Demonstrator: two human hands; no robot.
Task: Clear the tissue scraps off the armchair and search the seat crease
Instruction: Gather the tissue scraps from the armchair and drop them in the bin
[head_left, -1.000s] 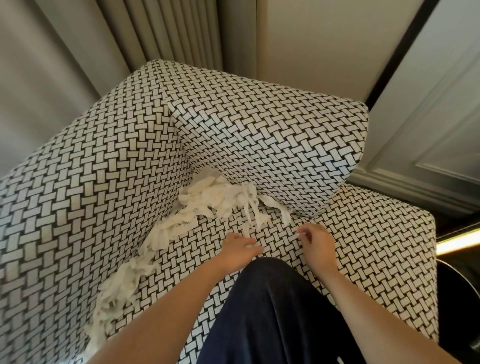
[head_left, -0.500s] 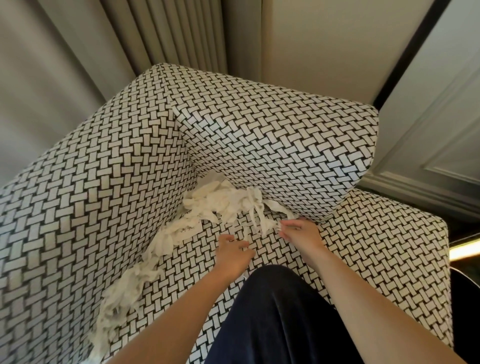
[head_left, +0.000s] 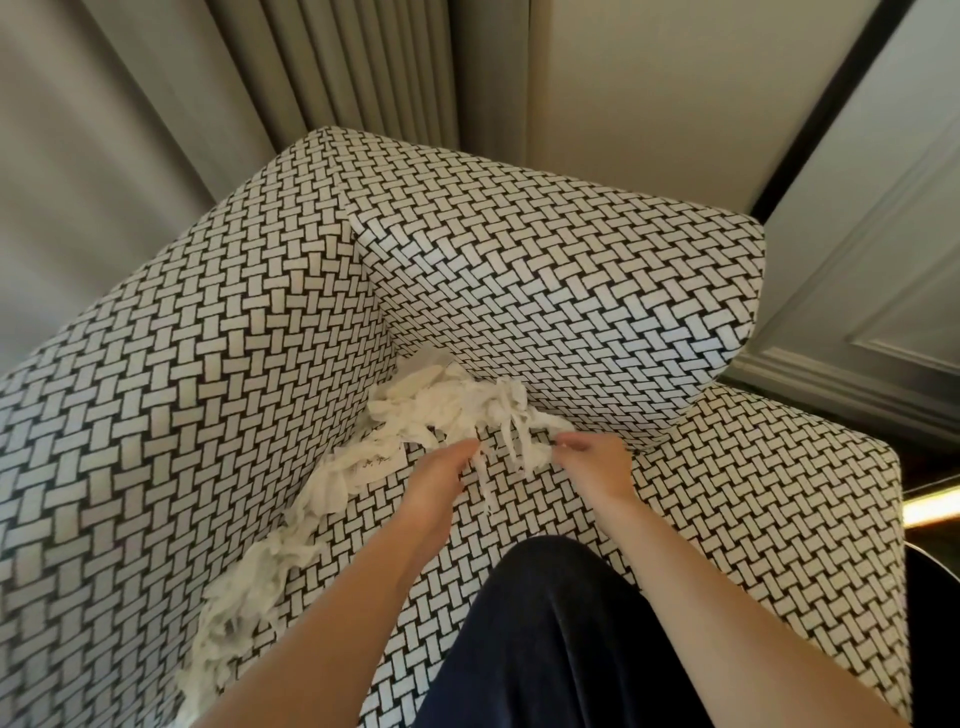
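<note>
Moved: both hands have advanced toward 12 o'clock, into the pile.
Tissue scraps (head_left: 441, 410): trail from armchair (head_left: 156, 415) corner toward 7 o'clock along the crease.
Left hand (head_left: 434, 480): fingers curled, apparently raking strips together.
Right hand (head_left: 597, 467): pinching strip ends to gather them.

Both hands (head_left: 441, 480) (head_left: 597, 465) in tissue scraps (head_left: 452, 410) w/ fingers curled, armchair (head_left: 571, 291) seat corner.
</note>
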